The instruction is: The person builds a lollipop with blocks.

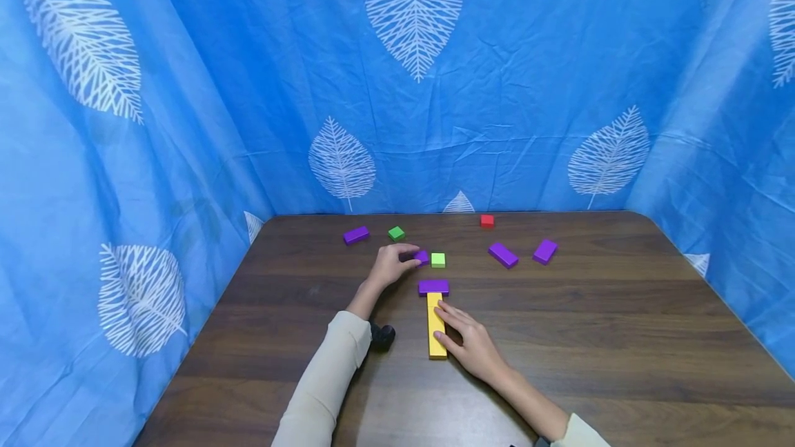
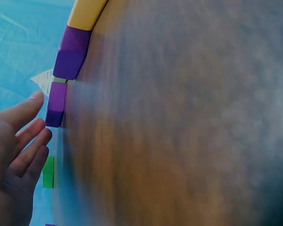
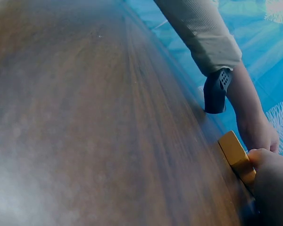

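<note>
In the head view my left hand (image 1: pixel 390 266) reaches to a purple block (image 1: pixel 422 257), with its thumb and fingers spread around the block's near end. The left wrist view shows those fingers fairly straight and a gap between thumb and fingertips beside that purple block (image 2: pixel 56 104). My right hand (image 1: pixel 473 345) rests its fingertips and thumb on a yellow bar (image 1: pixel 437 326), which has a seam near its far end. Across the bar's far end lies another purple block (image 1: pixel 433 287), forming a T. A light green block (image 1: pixel 437 260) sits just right of the purple block at my left hand.
Farther back on the wooden table (image 1: pixel 621 336) lie a purple block (image 1: pixel 356 235), a green block (image 1: pixel 396 233) and a red block (image 1: pixel 487 221). Two purple blocks, one (image 1: pixel 503 255) beside the other (image 1: pixel 545 252), lie at the right. A blue curtain (image 1: pixel 497 88) hangs behind.
</note>
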A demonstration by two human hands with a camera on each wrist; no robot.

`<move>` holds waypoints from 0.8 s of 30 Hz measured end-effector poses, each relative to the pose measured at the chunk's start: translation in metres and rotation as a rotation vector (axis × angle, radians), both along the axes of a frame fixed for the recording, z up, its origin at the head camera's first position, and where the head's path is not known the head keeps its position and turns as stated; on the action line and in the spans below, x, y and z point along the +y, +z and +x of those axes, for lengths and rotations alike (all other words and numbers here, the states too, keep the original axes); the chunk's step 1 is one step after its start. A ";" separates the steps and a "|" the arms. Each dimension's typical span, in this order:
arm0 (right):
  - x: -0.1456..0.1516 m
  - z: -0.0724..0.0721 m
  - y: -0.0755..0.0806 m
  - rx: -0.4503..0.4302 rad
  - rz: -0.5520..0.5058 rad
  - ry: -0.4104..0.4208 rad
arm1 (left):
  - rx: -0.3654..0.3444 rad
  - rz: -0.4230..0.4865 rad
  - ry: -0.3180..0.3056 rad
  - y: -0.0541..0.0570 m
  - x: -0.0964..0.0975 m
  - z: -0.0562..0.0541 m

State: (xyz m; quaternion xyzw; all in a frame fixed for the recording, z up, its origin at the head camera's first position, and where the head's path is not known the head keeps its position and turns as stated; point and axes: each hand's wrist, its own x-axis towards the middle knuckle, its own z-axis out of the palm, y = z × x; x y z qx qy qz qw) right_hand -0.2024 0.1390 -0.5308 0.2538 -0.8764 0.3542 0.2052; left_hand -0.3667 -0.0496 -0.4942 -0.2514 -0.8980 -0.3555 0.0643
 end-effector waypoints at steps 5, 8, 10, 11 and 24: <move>0.000 0.000 0.000 -0.013 0.001 -0.003 | -0.001 -0.059 -0.016 0.000 0.002 -0.002; 0.000 0.001 0.001 -0.021 0.003 -0.006 | -0.003 -0.073 -0.019 0.000 0.003 -0.002; 0.000 0.001 0.001 -0.021 0.004 -0.006 | 0.003 -0.082 -0.021 -0.001 0.003 -0.003; 0.000 0.000 0.001 -0.019 0.004 -0.007 | 0.008 -0.085 -0.022 -0.001 0.002 -0.003; -0.001 -0.001 0.001 0.017 0.003 -0.001 | -0.119 -0.100 -0.180 0.006 -0.001 0.001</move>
